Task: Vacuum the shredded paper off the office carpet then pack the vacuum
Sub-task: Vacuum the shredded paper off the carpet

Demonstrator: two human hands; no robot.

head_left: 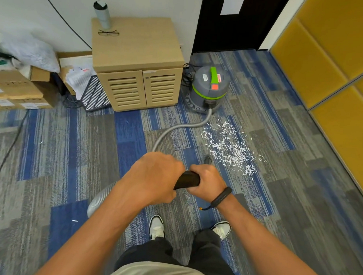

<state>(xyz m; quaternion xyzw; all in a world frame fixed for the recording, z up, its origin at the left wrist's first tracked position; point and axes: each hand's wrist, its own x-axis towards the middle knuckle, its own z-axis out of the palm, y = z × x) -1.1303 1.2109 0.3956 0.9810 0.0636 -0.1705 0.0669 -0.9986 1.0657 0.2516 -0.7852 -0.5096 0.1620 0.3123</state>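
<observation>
gripping the black wand, both hands, left and right, have fingers clamped on it; paper lies at one o'clock, vacuum at twelve.

An office room. The floor is commercial carpet laid in blue and grey striped tiles. At the far side, a pale wood storage cabinet with slatted doors stands against a white wall. To its left, cardboard boxes with shipping labels are stacked beside loose printed papers. Padded yellow panels line the right wall, next to a dark door.
</observation>
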